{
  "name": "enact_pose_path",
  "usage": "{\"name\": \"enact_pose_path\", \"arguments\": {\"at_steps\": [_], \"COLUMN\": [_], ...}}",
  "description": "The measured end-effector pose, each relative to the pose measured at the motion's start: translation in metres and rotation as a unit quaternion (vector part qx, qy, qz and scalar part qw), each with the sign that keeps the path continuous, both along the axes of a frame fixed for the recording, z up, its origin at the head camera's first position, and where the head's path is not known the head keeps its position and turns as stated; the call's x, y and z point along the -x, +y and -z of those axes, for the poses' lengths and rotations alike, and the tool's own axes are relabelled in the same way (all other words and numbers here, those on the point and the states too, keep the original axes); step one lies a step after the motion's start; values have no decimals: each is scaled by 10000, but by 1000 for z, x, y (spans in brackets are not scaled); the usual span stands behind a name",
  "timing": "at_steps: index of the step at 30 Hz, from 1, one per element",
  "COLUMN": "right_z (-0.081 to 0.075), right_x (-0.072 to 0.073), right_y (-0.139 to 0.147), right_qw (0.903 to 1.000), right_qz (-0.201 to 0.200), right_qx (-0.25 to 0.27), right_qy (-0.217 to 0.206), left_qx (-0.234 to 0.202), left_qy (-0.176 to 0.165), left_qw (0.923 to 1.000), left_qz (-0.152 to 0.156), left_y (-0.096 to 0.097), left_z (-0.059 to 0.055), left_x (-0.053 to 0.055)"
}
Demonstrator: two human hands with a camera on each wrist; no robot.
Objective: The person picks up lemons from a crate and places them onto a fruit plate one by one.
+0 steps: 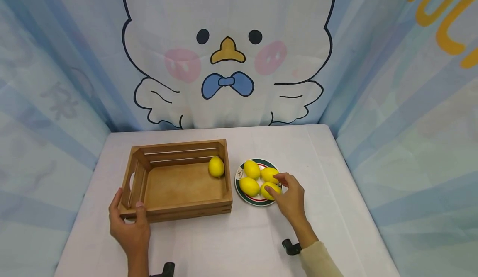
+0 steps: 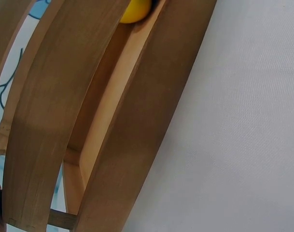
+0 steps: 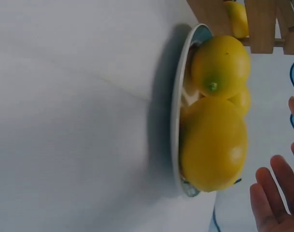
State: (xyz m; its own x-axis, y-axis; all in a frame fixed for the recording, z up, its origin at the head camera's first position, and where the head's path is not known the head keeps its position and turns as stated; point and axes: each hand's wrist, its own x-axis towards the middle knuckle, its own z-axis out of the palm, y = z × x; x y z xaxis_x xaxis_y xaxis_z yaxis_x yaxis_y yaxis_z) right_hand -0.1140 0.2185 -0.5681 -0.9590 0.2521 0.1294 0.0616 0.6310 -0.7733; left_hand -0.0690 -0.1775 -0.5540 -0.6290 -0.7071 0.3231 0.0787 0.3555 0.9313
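Observation:
At the lower left of the head view, my left hand (image 1: 131,232) grips the near left corner of a slatted wooden crate (image 1: 183,216), thumb over the front rim and fingers along the left side. Inside the crate, one yellow lemon (image 1: 216,167) lies against the right wall. Right of it stands a plate (image 1: 257,202) with a green rim, bearing several lemons (image 1: 249,187). My right hand (image 1: 290,197) hovers over the plate's right side, thumb and fingers spread around the nearest lemon (image 3: 214,145). The right wrist view shows those fingers (image 3: 270,191) apart from the fruit.
A white cloth (image 1: 246,244) covers the table. Behind it hangs a curtain (image 1: 228,15) printed with a cartoon bird, and pale blue curtains (image 1: 410,115) flank both sides. Dark wrist camera mounts (image 1: 291,247) sit on my wrists.

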Motion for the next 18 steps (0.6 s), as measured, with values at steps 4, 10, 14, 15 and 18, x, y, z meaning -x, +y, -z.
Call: {"name": "enact_pose_path", "arguments": {"at_steps": [4, 10, 14, 15, 18], "right_z": [-14, -29, -36, -38, -44], "right_x": [7, 18, 25, 26, 31], "right_y": [-4, -13, -19, -21, -25], "right_qw": [9995, 9977, 9956, 9949, 9932], "right_qz": [-215, -581, -839, -901, -1056], "right_qx": [85, 232, 307, 334, 420], "right_qy": [197, 271, 294, 299, 263], "left_qx": [-43, -59, -77, -77, -51], "left_qy": [20, 41, 59, 76, 86], "left_qw": [10000, 10000, 9999, 9999, 9999], "left_qz": [2, 28, 29, 34, 48], "left_y": [3, 8, 9, 9, 9], "left_z": [-6, -20, -22, -22, -21], "left_x": [-2, -5, -6, -5, -5]}}
